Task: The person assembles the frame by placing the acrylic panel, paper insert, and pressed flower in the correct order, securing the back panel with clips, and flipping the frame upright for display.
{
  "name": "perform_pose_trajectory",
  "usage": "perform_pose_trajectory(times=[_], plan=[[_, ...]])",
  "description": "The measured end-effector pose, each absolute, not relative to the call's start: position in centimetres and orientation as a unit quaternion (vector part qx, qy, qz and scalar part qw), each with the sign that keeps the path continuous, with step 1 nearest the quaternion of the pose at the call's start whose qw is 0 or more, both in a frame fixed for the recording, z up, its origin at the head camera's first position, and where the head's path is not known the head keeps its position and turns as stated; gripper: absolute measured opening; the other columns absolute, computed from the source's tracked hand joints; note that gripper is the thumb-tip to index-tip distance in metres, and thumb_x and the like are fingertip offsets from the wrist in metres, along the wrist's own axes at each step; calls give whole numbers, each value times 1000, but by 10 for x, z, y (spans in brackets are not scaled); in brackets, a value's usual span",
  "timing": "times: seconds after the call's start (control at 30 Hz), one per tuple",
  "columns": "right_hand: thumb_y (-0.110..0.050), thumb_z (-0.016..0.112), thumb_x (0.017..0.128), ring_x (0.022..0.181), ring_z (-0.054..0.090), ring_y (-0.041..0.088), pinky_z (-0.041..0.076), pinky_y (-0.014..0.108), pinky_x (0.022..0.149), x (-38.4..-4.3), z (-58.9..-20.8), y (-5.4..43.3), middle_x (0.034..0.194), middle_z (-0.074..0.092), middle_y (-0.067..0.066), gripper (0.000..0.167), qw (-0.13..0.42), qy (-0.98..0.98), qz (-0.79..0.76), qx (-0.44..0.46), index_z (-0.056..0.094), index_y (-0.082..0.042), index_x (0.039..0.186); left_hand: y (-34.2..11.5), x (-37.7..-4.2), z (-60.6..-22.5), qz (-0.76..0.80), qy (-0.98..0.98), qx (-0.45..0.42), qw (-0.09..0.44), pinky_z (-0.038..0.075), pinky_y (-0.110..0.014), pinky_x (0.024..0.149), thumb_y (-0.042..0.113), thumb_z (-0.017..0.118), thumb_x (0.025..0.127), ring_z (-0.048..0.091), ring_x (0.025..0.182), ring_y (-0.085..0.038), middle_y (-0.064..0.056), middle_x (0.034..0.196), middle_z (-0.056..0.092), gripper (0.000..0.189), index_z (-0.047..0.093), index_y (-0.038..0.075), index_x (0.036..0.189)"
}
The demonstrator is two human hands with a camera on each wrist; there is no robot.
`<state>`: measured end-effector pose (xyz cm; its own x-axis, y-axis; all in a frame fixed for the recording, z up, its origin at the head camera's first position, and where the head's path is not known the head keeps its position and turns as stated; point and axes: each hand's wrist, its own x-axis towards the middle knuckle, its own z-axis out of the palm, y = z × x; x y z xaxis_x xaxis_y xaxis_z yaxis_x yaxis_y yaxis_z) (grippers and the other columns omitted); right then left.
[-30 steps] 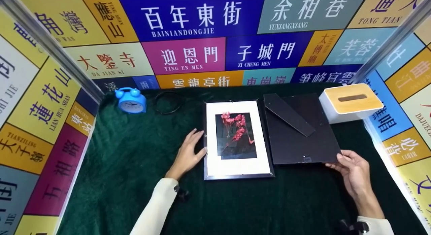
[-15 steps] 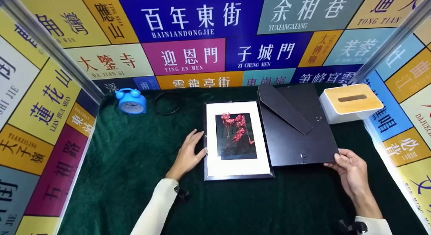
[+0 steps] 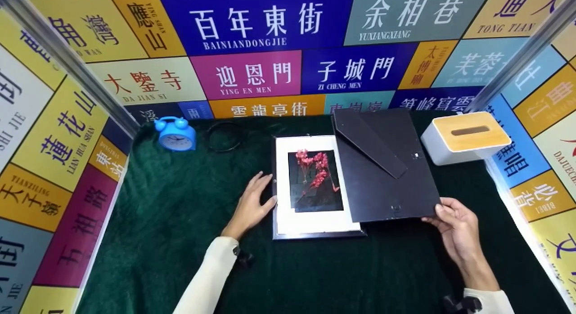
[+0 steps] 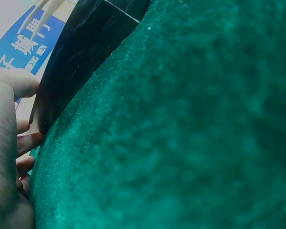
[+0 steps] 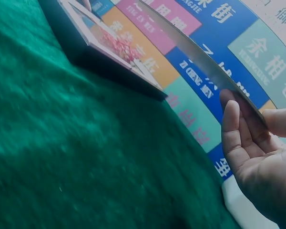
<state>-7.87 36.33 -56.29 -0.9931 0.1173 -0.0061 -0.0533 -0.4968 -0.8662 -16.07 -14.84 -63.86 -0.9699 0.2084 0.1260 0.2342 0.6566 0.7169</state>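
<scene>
A dark picture frame (image 3: 319, 236) lies on the green cloth with a white mat and a photo of red flowers (image 3: 315, 179) inside. My left hand (image 3: 252, 206) touches the frame's left edge with extended fingers and thumb; the left wrist view shows the fingertips right at its dark side (image 4: 81, 57). My right hand (image 3: 463, 228) pinches the lower right corner of a black backing board (image 3: 382, 192) between thumb and fingers. That board has a folding stand leg (image 3: 371, 145) on it and overlaps the frame's right side. In the right wrist view the board (image 5: 205, 62) is raised and seen edge-on.
A blue alarm clock (image 3: 176, 135) stands at the back left, beside a black ring-shaped cord (image 3: 225, 137). At the back right is a white tissue box (image 3: 468, 133) with a wooden lid. Printed panels (image 3: 252, 21) enclose the table's back and sides.
My right hand has moved left with the backing board, which has gone from beside the frame to partly over its right side. The left hand and the frame have stayed put.
</scene>
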Motion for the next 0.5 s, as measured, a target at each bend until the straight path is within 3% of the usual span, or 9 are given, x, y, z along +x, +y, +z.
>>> perform_pose_trajectory(times=[0.27, 0.5], plan=[[17, 48, 108, 79, 79, 24, 66, 35, 72, -82, -566, 344, 98, 79, 18, 22, 20, -502, 865, -10, 68, 11, 113, -148, -161, -636, -396, -910, -121, 13, 34, -60, 128, 29, 71, 104, 33, 164, -32, -14, 173, 45, 68, 50, 11, 166], [16, 47, 109, 80, 78, 24, 65, 34, 72, -84, -571, 329, 98, 80, 17, 22, -8, -518, 855, 15, 67, 11, 115, -146, -161, -624, -439, -889, -122, 41, 30, -59, 130, 25, 64, 111, 34, 163, -36, -21, 170, 46, 60, 50, 3, 164]])
